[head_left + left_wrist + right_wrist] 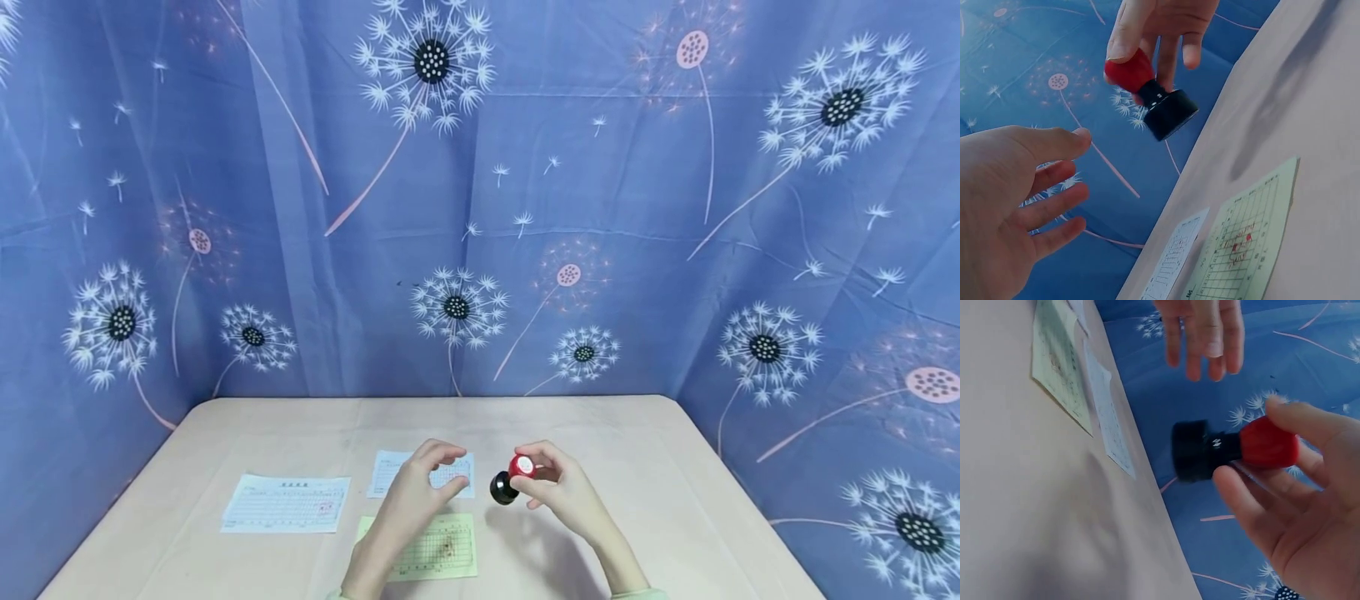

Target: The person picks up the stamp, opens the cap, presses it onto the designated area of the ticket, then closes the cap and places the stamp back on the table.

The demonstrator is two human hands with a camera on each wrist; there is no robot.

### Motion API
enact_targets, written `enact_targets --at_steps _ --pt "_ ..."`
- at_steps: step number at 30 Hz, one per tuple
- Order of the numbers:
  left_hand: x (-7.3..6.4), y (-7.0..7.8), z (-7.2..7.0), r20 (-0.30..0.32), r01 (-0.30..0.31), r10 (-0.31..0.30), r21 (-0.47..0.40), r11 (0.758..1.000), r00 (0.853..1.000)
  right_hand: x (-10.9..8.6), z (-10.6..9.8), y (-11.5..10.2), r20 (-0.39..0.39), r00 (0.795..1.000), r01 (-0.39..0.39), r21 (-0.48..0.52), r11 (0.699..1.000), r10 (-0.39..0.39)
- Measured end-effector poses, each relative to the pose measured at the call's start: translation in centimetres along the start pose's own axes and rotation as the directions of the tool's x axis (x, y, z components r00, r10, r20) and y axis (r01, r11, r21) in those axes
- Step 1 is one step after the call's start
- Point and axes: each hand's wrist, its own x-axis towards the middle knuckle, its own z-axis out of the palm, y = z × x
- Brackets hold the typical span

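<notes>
A rubber stamp with a red knob and a round black base (pixel 504 488) is in my right hand (pixel 562 492). Thumb and fingers pinch its red knob (pixel 1269 442), and the base tilts down and leftward, above the table. My left hand (pixel 414 492) hovers to the left of it, holding nothing, its fingers loosely bent and apart from the thumb. Below the left hand lies a green printed slip (pixel 450 546) with red marks, seen also in the left wrist view. A bluish-white slip (pixel 384 471) lies behind it, partly hidden by the left hand.
Farther left on the pale table (pixel 187 500) lies another bluish-white form (pixel 285 504) with a red stamp mark on its right part. A blue curtain (pixel 525 292) with dandelion prints hangs behind the table and along both sides.
</notes>
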Motion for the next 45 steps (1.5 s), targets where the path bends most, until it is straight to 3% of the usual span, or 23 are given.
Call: enact_targets --at_steps 7,16,25,29,34,42,45 --pt "0.0 -0.4 0.0 -0.012 0.001 -0.001 0.035 0.999 1.0 0.1 -0.4 0.5 0.024 0.999 -0.041 -0.039 0.998 0.042" --pt "0.2 -1.1 0.0 -0.03 -0.013 0.015 0.06 0.998 0.999 0.3 -0.6 1.7 0.038 0.999 -0.032 -0.055 0.998 0.034" --pt "0.1 -2.2 0.0 0.011 0.072 -0.073 0.055 0.996 0.997 -0.2 -0.7 2.9 0.056 0.995 -0.082 -0.044 0.996 0.084" --pt "0.3 -2.7 -0.2 0.017 0.054 -0.056 0.09 0.994 0.998 -0.3 -1.0 3.1 0.035 0.996 -0.077 -0.064 0.995 0.079" --pt "0.0 -3.2 -1.0 0.029 0.058 -0.062 0.147 0.987 0.998 -0.5 -1.1 3.2 0.018 0.996 -0.085 -0.076 0.993 0.087" --pt "-0.5 -3.8 -3.1 -0.036 0.097 -0.092 0.221 0.97 0.995 -0.6 -0.1 3.2 0.02 0.996 -0.085 -0.074 0.994 0.087" --pt "-0.4 -4.2 -3.8 -0.042 0.078 -0.069 0.279 0.957 0.997 -0.6 0.2 3.3 0.024 0.995 -0.091 -0.09 0.992 0.093"
